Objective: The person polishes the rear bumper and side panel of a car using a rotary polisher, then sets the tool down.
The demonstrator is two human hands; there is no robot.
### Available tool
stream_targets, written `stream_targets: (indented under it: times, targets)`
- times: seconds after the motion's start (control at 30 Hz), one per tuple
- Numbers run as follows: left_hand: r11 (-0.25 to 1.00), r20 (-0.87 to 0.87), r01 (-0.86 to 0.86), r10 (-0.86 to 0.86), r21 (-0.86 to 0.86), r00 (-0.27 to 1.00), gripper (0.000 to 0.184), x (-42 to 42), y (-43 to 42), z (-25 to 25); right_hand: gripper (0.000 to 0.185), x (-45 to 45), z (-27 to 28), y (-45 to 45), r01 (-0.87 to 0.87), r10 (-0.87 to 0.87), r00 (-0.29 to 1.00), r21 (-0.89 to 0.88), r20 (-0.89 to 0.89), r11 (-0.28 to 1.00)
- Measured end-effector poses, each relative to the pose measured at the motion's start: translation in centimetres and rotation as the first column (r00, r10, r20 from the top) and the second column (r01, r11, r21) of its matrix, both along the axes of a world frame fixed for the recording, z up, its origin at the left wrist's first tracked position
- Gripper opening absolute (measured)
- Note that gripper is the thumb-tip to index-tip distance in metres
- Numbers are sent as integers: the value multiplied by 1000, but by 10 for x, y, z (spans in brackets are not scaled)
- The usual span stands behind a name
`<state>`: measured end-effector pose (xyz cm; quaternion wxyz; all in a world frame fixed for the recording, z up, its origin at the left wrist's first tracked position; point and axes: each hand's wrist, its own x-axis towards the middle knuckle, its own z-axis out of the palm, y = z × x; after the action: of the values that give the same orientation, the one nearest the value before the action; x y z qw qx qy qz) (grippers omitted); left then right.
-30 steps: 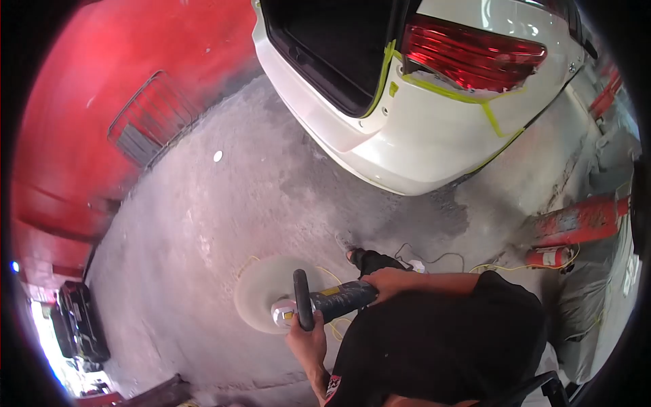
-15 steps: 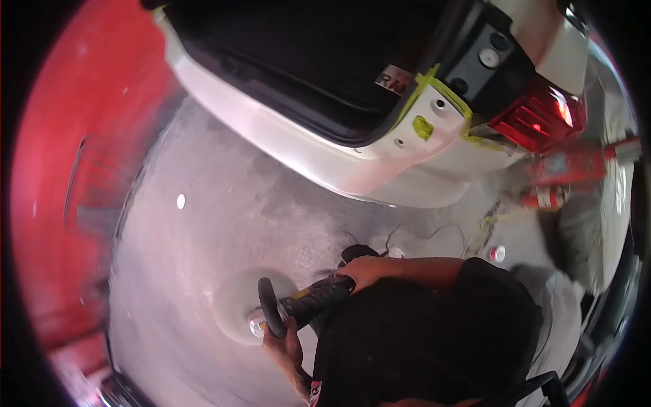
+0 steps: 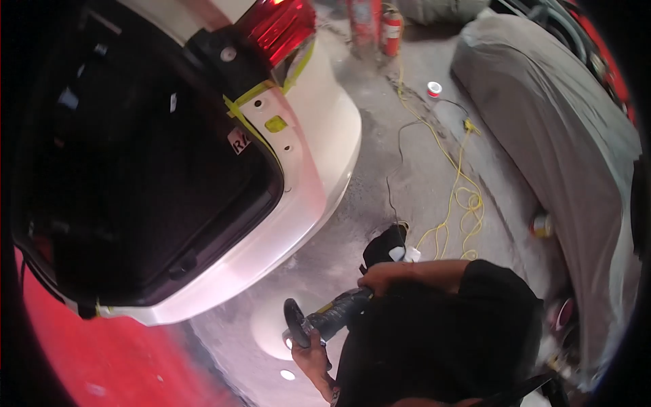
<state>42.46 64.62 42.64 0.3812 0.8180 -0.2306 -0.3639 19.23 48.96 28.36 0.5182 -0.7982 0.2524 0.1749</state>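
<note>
Both of my hands hold a rotary polisher [image 3: 338, 316] with a dark body and a broad, pale round pad [image 3: 266, 325]. My left hand [image 3: 310, 358] is closed around the black loop handle [image 3: 291, 317] at its front. My right hand [image 3: 381, 278] is wrapped round the rear end of the body, its fingers partly hidden. The white rear bumper [image 3: 230, 288] of a car lies beyond the pad. From this angle I cannot tell a contact between pad and bumper; they look apart.
Yellow-green masking tape edges the car's red tail light [image 3: 279, 30]. A yellow cord [image 3: 468, 203] lies coiled on the floor near a black bag-like item [image 3: 384, 245]. A grey-covered vehicle [image 3: 542, 136] stands right. A fire extinguisher [image 3: 391, 32] and a red-white roll [image 3: 434, 89] are farther off.
My view has swung to the right, so the car now sits farther left and the cord and covered vehicle show fully. Both hands keep their hold on the polisher.
</note>
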Motion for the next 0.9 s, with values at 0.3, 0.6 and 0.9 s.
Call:
stream_targets:
  times: [0.3,0.6,0.9]
  targets:
    - [873,-22,483,-482,68,876,30,43,29,-17,53,-19,39,152,387,-384,912,-6,-144,922]
    - [442,39,874,-895,203,444,42,-37,5,-1,65,-104,-10,263,748,-918,387,554,85,366]
    - [535,43,763,-827,363,560,44,-64,6,12,88,-167,-153,324,899,-578,94,-181,-810,399]
